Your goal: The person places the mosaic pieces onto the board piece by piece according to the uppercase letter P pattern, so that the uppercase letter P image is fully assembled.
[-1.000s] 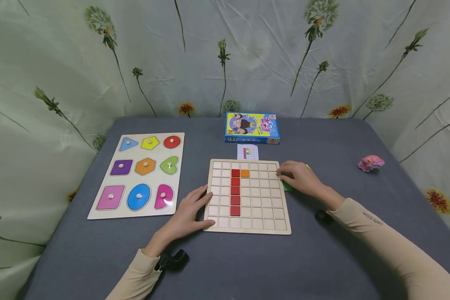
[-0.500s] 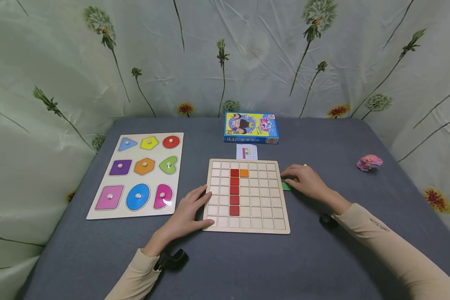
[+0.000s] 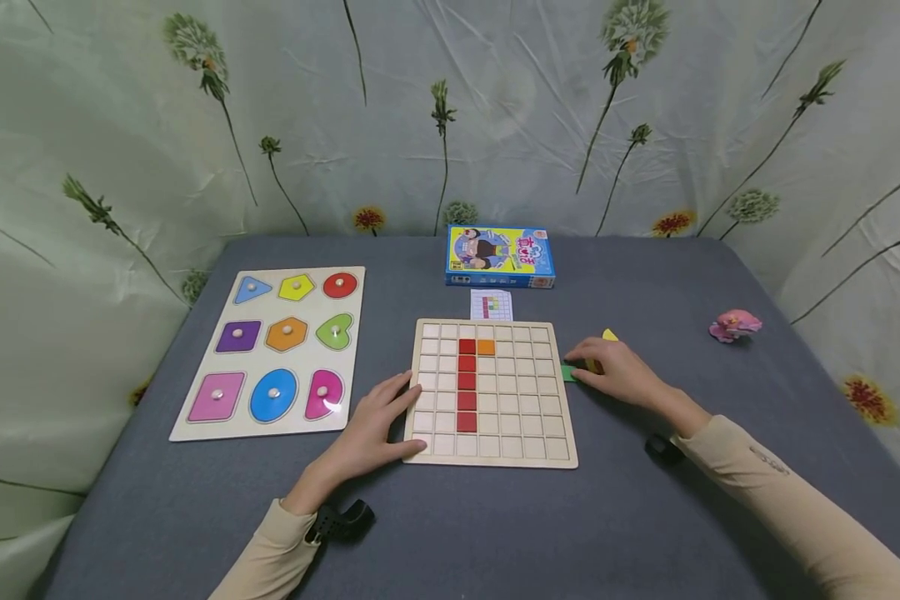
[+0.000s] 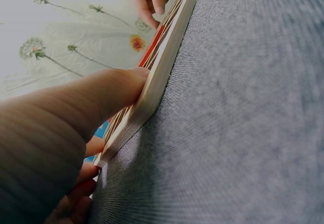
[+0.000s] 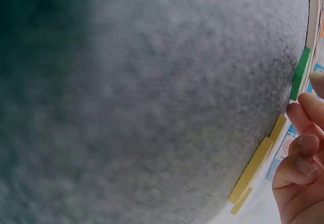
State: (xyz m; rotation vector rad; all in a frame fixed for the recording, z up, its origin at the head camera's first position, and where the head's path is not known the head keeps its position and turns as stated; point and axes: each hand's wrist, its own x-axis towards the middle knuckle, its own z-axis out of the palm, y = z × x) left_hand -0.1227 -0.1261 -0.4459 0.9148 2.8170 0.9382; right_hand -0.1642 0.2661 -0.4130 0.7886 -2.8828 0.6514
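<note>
Pale wood forms the grid board (image 3: pixel 523 423), which I see flat in the middle of the grey cloth (image 3: pixel 495 533); it is nearly square, so no long axis stands out. On it the column of red squares (image 3: pixel 467 382) runs near to far, and an orange square (image 3: pixel 486 347) sits just right of its far end. Close by the board's right edge lies the green piece (image 3: pixel 567 374), its near side running left to right; the right hand (image 3: pixel 621 372) hides part of it, so its long axis is unclear to me. That hand's fingers are bent beside the piece; whether they pinch it, I cannot tell. The left hand (image 3: pixel 375 423), fingers spread, rests on the board's left edge. Only the left wrist camera shows me the board's thick, smooth side beneath the thumb. The right wrist camera shows the straight, stepped edges of the yellow pieces (image 5: pixel 250 171), mostly covered in the head view. That head view alone gives me the knobbed shape puzzle (image 3: pixel 310 310) at left.
</note>
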